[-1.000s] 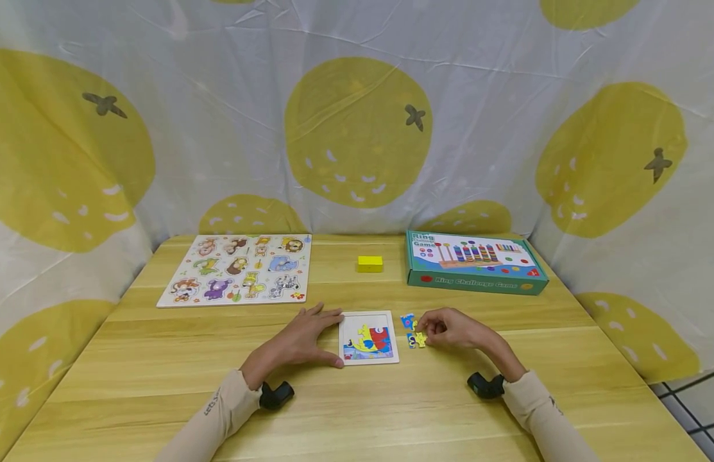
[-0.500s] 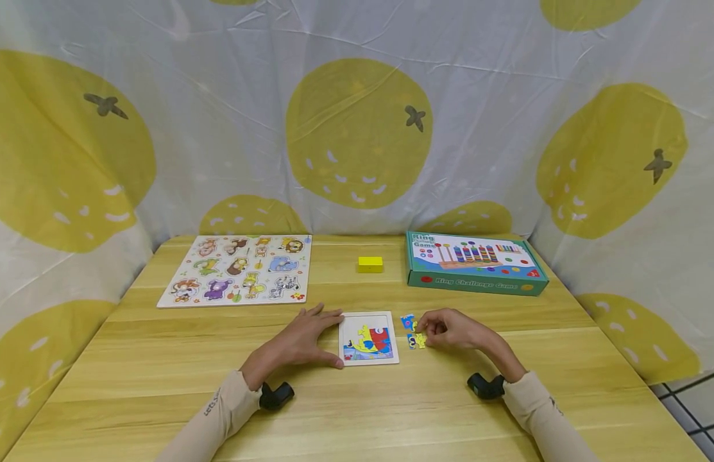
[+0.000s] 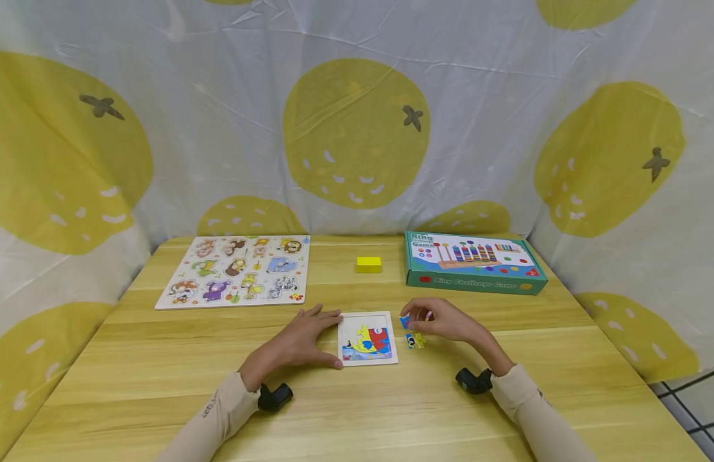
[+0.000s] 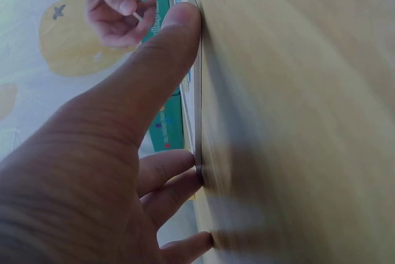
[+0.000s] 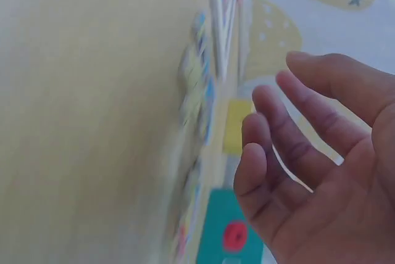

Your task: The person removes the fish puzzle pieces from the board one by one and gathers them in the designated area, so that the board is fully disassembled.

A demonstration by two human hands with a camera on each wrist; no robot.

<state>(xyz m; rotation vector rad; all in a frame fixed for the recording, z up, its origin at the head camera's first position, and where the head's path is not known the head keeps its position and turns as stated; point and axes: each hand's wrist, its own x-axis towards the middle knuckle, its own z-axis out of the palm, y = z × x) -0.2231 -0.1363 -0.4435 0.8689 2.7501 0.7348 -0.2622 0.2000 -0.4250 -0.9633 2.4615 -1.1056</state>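
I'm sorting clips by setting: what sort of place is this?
Probably an indoor corner set up for tabletop play: a fruit-print curtain hangs close behind a framed jigsaw puzzle and a "Ring Challenge Game" box.

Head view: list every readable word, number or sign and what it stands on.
"Ring Challenge Game": top of the green rectangular cardboard box.
"Ring Challenge Game": the box's front side.
Too small to read: its red corner mark.
Too blurred: dark marks on the beige fabric left sleeve and right sleeve.
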